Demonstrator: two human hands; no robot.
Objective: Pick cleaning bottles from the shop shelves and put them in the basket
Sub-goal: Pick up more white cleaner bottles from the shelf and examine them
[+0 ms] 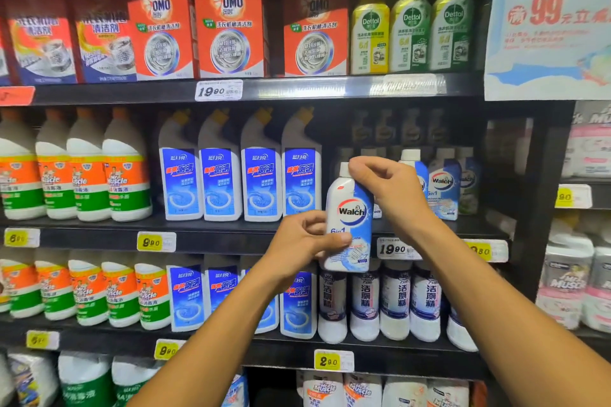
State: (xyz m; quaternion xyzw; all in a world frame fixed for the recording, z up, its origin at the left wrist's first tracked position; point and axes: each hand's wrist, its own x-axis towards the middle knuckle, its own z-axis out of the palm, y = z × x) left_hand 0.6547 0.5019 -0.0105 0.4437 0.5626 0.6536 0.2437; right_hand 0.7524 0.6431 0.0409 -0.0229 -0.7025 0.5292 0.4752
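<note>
Off the front edge of the middle shelf [231, 235], toward its right end: white Walch bottle [348, 218] held upright, clear of the row. Right hand [391, 190] pinches its cap and neck; left hand [305, 243] grips its lower label. Basket not in view. Risks: the top pinch looks light, so the bottle could slip; the right forearm could knock neighbouring bottles [443, 183].

Black metal shelving [297, 91] was observed across the view, fitted with price tags [219, 89]. A promotional poster [549, 20] was hung at upper right. Lighting was dim.
</note>
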